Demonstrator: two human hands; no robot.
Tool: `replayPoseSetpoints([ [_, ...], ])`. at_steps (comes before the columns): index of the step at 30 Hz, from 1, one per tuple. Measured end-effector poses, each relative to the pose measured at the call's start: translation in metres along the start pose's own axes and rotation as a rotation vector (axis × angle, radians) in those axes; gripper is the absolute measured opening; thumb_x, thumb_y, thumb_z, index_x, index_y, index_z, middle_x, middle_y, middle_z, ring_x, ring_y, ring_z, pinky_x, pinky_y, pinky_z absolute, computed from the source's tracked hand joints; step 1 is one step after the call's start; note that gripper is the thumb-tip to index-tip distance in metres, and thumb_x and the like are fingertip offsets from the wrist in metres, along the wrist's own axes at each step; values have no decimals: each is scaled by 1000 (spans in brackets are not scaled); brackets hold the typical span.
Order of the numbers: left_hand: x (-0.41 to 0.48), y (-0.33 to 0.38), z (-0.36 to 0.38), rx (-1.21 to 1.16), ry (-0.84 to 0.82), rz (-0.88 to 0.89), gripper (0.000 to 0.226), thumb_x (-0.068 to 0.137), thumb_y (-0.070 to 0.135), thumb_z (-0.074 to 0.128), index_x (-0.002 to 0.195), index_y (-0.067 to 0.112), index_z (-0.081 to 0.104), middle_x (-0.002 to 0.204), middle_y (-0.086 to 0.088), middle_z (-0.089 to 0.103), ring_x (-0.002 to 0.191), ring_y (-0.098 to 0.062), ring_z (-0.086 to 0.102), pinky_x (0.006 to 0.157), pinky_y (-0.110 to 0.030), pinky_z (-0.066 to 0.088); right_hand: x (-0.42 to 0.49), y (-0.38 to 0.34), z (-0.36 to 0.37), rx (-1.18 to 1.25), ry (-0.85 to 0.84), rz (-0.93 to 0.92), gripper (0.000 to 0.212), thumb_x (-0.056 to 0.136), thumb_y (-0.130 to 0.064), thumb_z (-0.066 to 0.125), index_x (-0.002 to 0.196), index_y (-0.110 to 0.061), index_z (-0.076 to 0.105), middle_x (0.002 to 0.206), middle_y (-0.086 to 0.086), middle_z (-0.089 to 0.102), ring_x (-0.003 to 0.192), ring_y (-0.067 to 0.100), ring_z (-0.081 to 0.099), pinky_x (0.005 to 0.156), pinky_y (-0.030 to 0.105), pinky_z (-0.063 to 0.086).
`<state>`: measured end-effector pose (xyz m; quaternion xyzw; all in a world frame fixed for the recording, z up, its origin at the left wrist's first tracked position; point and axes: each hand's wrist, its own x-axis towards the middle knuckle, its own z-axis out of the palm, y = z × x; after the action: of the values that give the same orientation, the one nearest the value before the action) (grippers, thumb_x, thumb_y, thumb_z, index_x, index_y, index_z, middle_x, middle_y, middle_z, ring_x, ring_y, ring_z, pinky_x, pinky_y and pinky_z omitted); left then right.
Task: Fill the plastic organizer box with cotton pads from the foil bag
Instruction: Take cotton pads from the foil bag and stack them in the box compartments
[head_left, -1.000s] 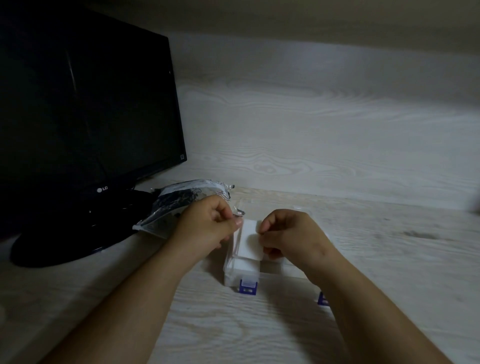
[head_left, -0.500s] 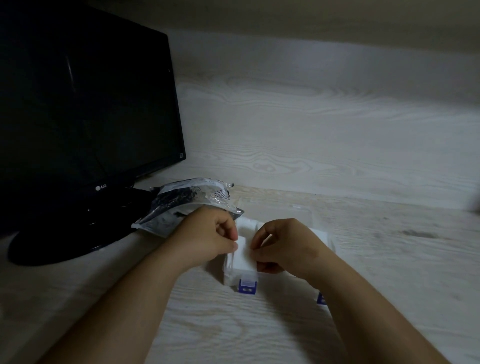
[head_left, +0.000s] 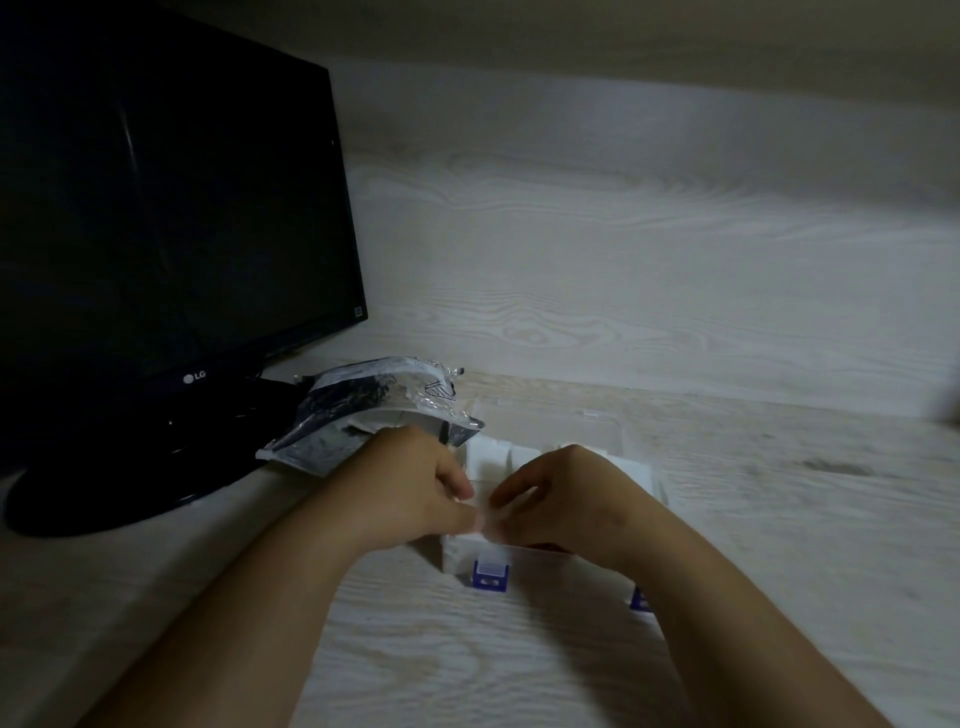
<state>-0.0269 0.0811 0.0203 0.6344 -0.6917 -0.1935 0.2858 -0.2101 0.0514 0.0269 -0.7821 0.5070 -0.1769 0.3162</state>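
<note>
Both hands have sunk lower than a second ago, and the cotton pads (head_left: 482, 512) they held upright above the plastic organizer box (head_left: 457, 558) now sit down in its front-left compartment, just behind a blue latch (head_left: 491, 574). The left hand (head_left: 415, 491) and right hand (head_left: 563, 499) meet over that compartment, knuckles up and wrists angled inward. Their fingers are curled and pinch the pads' top edge from either side, though blur hides the exact grip. The foil bag (head_left: 363, 415) lies behind the left hand, touching the monitor (head_left: 156, 208) base
</note>
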Motion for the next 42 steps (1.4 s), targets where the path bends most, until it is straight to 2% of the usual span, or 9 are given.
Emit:
replayPoseSetpoints([
  [6,1,-2,3,21,-63,21,12,69,31,84,74,30,74,49,28,57,50,12,54,52,-7,35,1,1,2,-57,-16,-65,25,73,-33,82,97,-28,77,71,-13,68,61,-2,60,60,8,46],
  [10,2,-6,3,24,-50,34,16,68,34,84,80,27,76,50,21,55,47,9,50,51,-12,35,0,0,2,-84,-23,-94,22,78,-30,77,100,-30,75,67,-18,61,59,-4,55,56,4,41],
  [19,4,-15,-4,157,34,66,41,49,68,74,83,46,71,69,18,62,62,2,57,59,-25,49,3,4,1,0,22,-33,33,68,-35,85,99,-31,76,70,-10,69,52,-3,58,60,16,51],
  [22,3,-12,-5,222,13,55,37,59,63,77,90,44,72,71,18,62,65,3,57,61,-21,46,4,4,3,-32,11,-40,35,71,-34,84,104,-29,76,75,-11,69,58,-4,59,59,10,48],
  [26,2,-6,-2,276,-50,62,27,73,56,72,94,39,71,71,16,58,64,2,55,62,-22,43,4,2,2,-60,-43,-40,33,78,-32,79,110,-25,74,92,-6,73,79,5,66,71,13,49],
  [30,2,-6,1,284,-52,58,23,76,52,71,94,37,71,70,15,56,64,1,53,63,-21,44,4,4,3,-75,-32,-52,34,76,-31,80,108,-25,74,80,-12,68,67,-1,61,59,6,45],
  [34,0,-10,1,192,-16,46,25,71,50,76,91,36,73,72,14,61,66,1,59,68,-24,51,5,6,0,-38,35,-12,36,66,-39,85,96,-20,77,77,-2,74,64,4,65,68,25,55],
  [38,1,-8,2,178,-31,47,27,73,45,77,97,32,74,72,16,59,68,3,58,67,-20,49,3,5,4,-78,-36,-73,41,75,-45,77,87,-6,73,61,2,53,57,7,40,57,24,37],
  [42,2,-7,3,192,-39,52,27,75,44,76,98,30,74,72,17,58,69,4,57,67,-18,47,5,6,4,-75,-44,-79,36,77,-38,76,85,-3,71,62,2,48,58,8,39,58,26,35],
])
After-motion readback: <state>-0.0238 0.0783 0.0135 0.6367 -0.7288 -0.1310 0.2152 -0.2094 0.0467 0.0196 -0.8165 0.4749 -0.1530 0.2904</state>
